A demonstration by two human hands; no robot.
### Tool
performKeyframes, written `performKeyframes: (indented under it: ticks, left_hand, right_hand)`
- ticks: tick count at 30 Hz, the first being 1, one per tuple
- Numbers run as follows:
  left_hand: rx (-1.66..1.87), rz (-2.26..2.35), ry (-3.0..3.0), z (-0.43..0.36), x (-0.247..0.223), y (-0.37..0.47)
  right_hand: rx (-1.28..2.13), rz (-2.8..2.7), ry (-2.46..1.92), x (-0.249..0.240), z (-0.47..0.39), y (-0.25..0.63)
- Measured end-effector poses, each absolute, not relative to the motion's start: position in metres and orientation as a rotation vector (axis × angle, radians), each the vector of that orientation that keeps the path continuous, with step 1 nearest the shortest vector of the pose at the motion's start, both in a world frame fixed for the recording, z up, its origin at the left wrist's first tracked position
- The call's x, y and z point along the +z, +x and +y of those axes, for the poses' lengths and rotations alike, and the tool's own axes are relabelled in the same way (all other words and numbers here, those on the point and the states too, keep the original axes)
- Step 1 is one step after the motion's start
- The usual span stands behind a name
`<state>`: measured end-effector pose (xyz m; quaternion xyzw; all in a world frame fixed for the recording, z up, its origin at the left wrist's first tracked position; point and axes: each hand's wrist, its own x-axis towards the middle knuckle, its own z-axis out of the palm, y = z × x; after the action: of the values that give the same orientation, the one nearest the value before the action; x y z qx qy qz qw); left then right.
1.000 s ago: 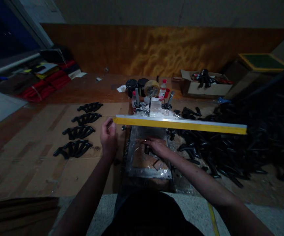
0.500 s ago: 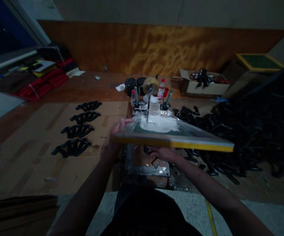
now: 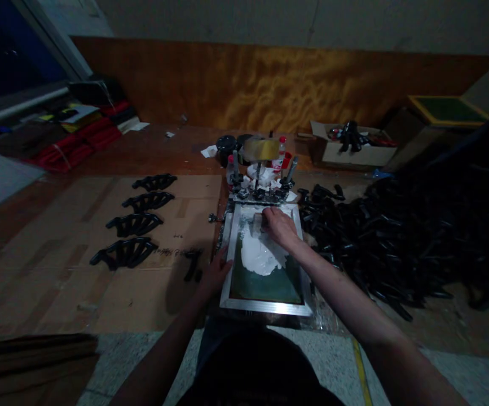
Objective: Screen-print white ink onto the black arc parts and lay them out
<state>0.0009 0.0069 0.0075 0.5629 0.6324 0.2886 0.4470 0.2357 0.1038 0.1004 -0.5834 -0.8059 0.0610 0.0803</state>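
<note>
A metal-framed screen point(image 3: 265, 307) with a green mesh lies flat in front of me, white paste point(image 3: 263, 256) spread over its middle and far part. My right hand point(image 3: 278, 225) is closed on a pale, flat tool point(image 3: 258, 224) at the far end of the screen. Against the left side of the frame rests my left hand point(image 3: 221, 268), its fingers partly hidden and nothing visible in it. Clamps point(image 3: 261, 194) stand at the frame's far edge, with a tape roll point(image 3: 261, 149) above them.
Black curved parts point(image 3: 134, 224) lie in a column on cardboard at the left, with a small black piece point(image 3: 192, 266) nearer the frame. A large black heap point(image 3: 379, 242) covers the right. Behind stand bottles point(image 3: 280, 153), black jars point(image 3: 226, 145) and an open box point(image 3: 354, 152).
The screen has come down from its raised tilt to lie flat. My right hand has moved from beneath it to the tool on top. A black piece now lies on the cardboard beside the frame.
</note>
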Motion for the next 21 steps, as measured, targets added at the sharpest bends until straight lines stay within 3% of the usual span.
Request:
performKeyframes:
  ticks: [3, 10, 17, 21]
  left_hand:
    - [0.712, 1.524, 1.358, 0.008, 0.003, -0.001]
    - [0.750, 1.531, 1.322, 0.007, 0.000, 0.001]
    - [0.766, 1.517, 1.293, 0.006, 0.010, 0.003]
    - [0.786, 1.511, 1.292, 0.005, 0.019, 0.003]
  right_hand:
    - [0.311, -2.600, -1.773, 0.092, 0.082, 0.225]
    - [0.503, -2.926, -1.074, 0.084, 0.032, 0.249]
    - [0.312, -2.771, -1.250, 0.075, 0.031, 0.241]
    - [0.449, -2.751, -1.164, 0.075, 0.030, 0.241]
